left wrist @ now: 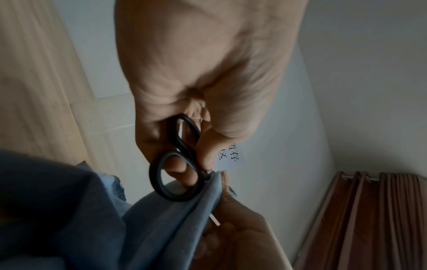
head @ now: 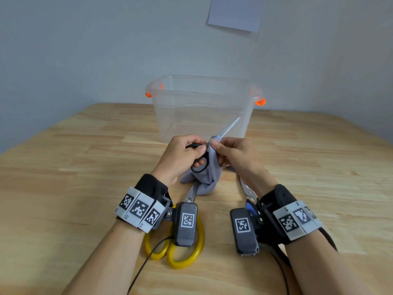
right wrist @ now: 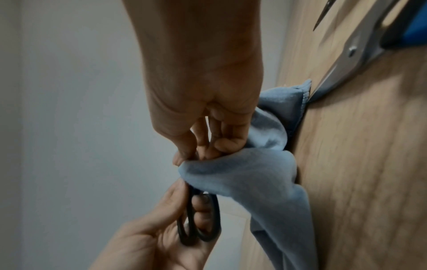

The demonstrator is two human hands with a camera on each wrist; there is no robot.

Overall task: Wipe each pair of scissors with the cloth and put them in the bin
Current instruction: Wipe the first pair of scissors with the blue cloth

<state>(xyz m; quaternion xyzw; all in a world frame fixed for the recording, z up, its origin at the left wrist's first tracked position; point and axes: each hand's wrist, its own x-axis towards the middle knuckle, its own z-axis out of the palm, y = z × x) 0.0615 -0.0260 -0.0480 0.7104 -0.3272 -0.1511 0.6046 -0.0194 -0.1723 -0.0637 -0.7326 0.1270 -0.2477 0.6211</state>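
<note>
My left hand [head: 187,150] grips the black-handled scissors [head: 200,165] by their loops [left wrist: 175,175] [right wrist: 198,228], blades pointing up and away toward the bin. My right hand [head: 229,152] pinches the grey-blue cloth [head: 204,179] [right wrist: 254,173] [left wrist: 138,228] around the blades near the pivot. The bare blade tip [head: 230,126] sticks out beyond the cloth. The cloth's lower part hangs down to the table. Behind the hands stands the clear plastic bin [head: 202,103] with orange clips; nothing shows inside it.
Yellow-handled scissors [head: 182,252] lie on the wooden table [head: 63,167] under my left wrist. Blue-handled scissors [head: 247,192] [right wrist: 360,45] lie under my right wrist. A paper sheet [head: 234,11] hangs on the wall.
</note>
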